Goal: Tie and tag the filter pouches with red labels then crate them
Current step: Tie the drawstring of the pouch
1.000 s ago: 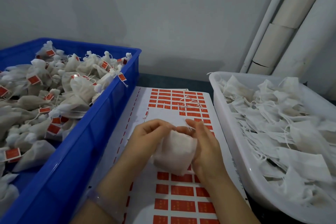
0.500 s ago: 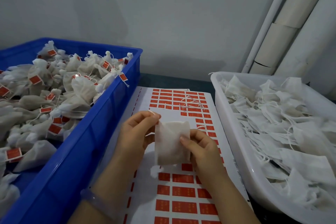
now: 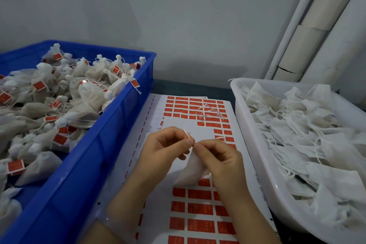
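A white filter pouch (image 3: 189, 170) hangs between my hands above the sheet of red labels (image 3: 200, 212). My left hand (image 3: 164, 148) pinches the pouch's drawstring end, a small white tab sticking up above the thumb. My right hand (image 3: 219, 158) pinches the string at the pouch's mouth, fingertip to fingertip with the left. The pouch body droops below my right palm, partly hidden by it. The blue crate (image 3: 83, 164) on the left holds several tied pouches with red tags.
A white basket (image 3: 255, 166) on the right is full of untied flat pouches with loose strings. Loose string scraps (image 3: 208, 113) lie on the label sheet's far part. Grey wall and white pipes (image 3: 309, 25) stand behind.
The pouch was held flat and spread between both hands; now its mouth is gathered, both hands have come together at the top, and the body hangs below.
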Demonstrator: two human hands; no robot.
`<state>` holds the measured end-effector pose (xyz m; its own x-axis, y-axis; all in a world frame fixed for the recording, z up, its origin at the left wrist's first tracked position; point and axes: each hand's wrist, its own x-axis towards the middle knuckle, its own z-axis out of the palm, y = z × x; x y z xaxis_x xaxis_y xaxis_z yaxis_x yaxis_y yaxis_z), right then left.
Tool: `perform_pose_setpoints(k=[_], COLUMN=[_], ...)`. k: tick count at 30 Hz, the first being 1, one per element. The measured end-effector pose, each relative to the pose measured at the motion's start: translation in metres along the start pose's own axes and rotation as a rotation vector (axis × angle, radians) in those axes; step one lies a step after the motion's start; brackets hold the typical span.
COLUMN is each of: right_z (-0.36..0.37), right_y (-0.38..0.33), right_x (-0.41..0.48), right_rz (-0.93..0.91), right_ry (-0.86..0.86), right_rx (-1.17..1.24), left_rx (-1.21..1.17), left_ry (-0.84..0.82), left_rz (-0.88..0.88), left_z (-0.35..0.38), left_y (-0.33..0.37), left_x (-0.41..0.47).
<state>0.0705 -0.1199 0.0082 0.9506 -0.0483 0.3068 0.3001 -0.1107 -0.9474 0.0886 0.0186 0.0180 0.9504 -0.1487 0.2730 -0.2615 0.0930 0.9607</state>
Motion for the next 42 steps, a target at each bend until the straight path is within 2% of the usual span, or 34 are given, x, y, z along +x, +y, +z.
perform_pose_setpoints(k=[12,19,22,25,27,29,36,39,42], right_z=[-0.01,-0.009,-0.009,-0.011,-0.01,-0.007,0.002,0.004,0.005], right_y=[0.001,0.001,0.0,-0.001,-0.001,-0.001,-0.001,-0.002,0.001], right_x=[0.005,0.002,0.002,0.004,0.004,0.001,-0.004,-0.004,-0.004], right_rz=[-0.022,-0.169,-0.113,-0.046,-0.021,-0.018,-0.026,-0.015,0.03], right_ry=[-0.052,0.03,0.187,0.273,0.259,0.223,0.034,-0.003,0.02], right_rx=[-0.148,-0.334,-0.208,-0.043,0.003,0.025,0.011,0.082,0.124], left_rx=[0.045,-0.069,-0.2,-0.252,-0.153,-0.05,0.093,0.103,0.206], left_ry=[0.225,0.045,0.012,0.105,0.18,0.184,0.015,-0.097,-0.103], left_rz=[0.013,0.02,0.026,0.032,0.011,-0.001,0.019,0.006,-0.021], left_z=[-0.003,-0.006,-0.009,-0.01,-0.009,-0.006,-0.001,0.004,0.009], left_y=[0.002,0.005,0.006,0.007,0.003,0.001,-0.006,-0.007,-0.007], left_x=[0.002,0.0,0.001,0.003,0.004,0.004,0.004,0.002,0.001])
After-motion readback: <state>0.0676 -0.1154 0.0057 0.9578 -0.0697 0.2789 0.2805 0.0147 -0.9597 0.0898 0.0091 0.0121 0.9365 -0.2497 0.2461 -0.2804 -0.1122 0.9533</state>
